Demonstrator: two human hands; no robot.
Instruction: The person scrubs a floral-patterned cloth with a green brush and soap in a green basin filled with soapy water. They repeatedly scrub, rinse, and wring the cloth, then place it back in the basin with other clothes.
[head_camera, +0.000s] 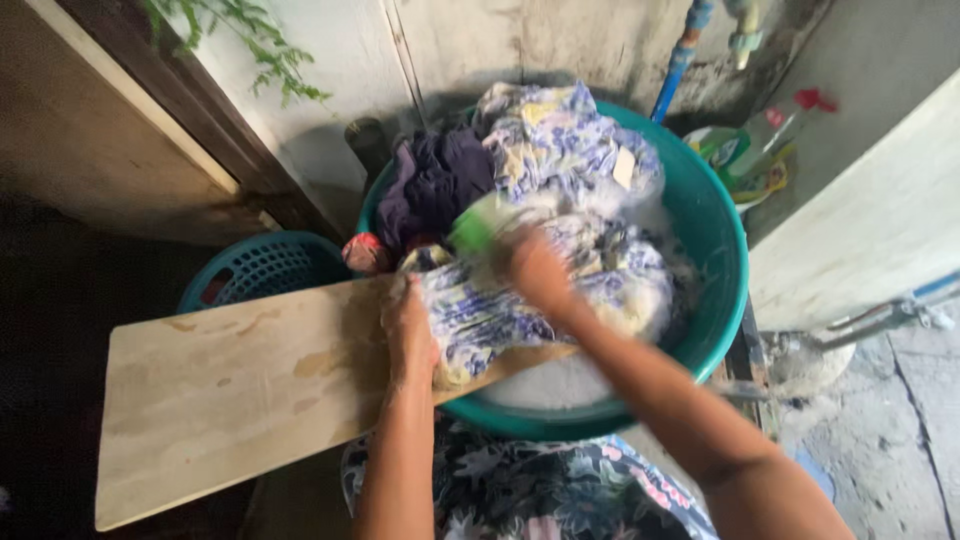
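Note:
A wet blue, white and yellow floral cloth (530, 300) lies over the end of a wooden board (230, 390) that rests on the rim of a teal basin (715, 235). My left hand (408, 325) presses the cloth down on the board. My right hand (535, 270), blurred by motion, grips a green scrubbing brush (478, 224) over the cloth. More floral laundry (565, 140) and a dark purple garment (435, 180) are piled in the basin with soapy water.
A teal plastic laundry basket (262, 268) stands left of the basin, under the board. A blue pipe (678, 60) runs down the back wall. Detergent packets (745, 160) lie at the back right. A pale wall (870, 220) rises on the right.

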